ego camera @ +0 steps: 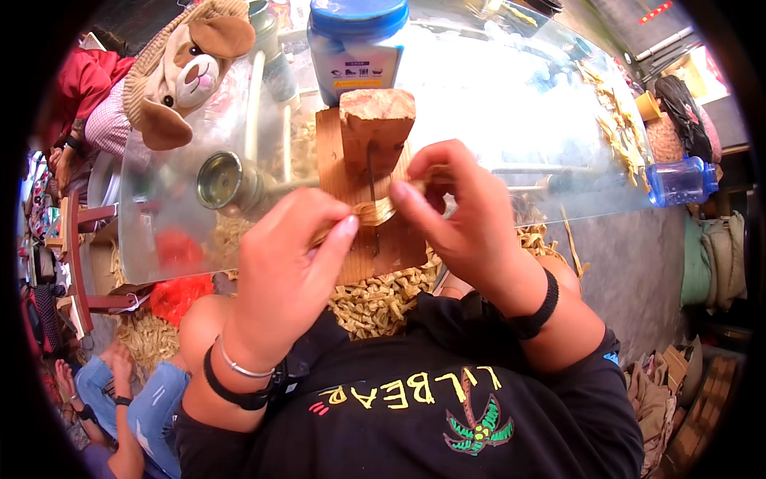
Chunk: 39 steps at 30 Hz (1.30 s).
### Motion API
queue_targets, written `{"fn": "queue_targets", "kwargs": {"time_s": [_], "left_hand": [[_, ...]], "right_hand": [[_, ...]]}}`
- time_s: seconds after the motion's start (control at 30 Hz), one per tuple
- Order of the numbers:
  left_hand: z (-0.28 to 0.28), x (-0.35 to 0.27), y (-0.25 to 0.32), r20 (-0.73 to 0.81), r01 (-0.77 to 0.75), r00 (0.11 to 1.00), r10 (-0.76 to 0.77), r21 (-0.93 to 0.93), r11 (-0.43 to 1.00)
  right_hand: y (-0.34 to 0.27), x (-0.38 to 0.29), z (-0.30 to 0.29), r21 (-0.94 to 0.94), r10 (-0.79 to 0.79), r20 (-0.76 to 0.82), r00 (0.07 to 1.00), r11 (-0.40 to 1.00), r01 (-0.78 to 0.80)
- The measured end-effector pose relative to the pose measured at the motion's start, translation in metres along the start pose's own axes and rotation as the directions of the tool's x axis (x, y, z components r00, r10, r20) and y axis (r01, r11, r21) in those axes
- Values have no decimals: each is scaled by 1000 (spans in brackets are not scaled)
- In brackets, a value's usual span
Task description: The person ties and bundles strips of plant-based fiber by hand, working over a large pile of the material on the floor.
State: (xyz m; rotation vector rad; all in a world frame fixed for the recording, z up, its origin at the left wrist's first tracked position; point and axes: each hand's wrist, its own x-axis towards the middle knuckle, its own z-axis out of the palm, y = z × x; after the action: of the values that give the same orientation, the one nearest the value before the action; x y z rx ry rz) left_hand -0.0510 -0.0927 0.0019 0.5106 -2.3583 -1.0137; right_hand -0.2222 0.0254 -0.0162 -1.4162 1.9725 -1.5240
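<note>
Both my hands are over a wooden board [336,254] that overhangs the near edge of a glass tabletop [179,263]. My left hand [299,239] pinches one end of a pale yellow, fibrous strip [376,212] between thumb and forefinger. At the strip's other end is my right hand [458,209], its fingers curled around it, slightly blurred. Between the hands the strip passes at a thin metal rod [371,173] by the board. A wooden block [380,129] stands on the board just beyond. Many folded yellow strips [377,302] lie in a heap below, near my lap.
A blue-lidded plastic tub [357,60] stands behind the block. An open metal tin [220,179] is to the left, a plush dog-faced item [194,78] beyond it. Loose strips [616,126] and a blue plastic bottle [682,181] are at right. Other people sit at left.
</note>
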Motion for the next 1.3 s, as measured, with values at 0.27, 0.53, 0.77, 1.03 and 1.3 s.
{"fn": "queue_targets", "kwargs": {"time_s": [0.27,0.53,0.77,1.03,1.3], "left_hand": [[-9,-38,11,-150,166,956,-252,-430,888],[-1,-69,20,-202,-338,932,300,-188,922],[6,-102,20,620,499,777,-108,-501,707],[-6,-95,7,256,143,964,-67,-292,946],[2,-72,28,44,-223,972,232,-163,961]], "right_hand": [[-28,-16,-24,-127,-364,111,925,918,377],[-45,-71,29,263,-329,145,933,922,285],[-80,-63,-20,790,-53,531,846,391,-471],[-20,-77,-11,116,-123,817,564,992,49],[-30,-84,1,412,-168,804,571,849,-330]]}}
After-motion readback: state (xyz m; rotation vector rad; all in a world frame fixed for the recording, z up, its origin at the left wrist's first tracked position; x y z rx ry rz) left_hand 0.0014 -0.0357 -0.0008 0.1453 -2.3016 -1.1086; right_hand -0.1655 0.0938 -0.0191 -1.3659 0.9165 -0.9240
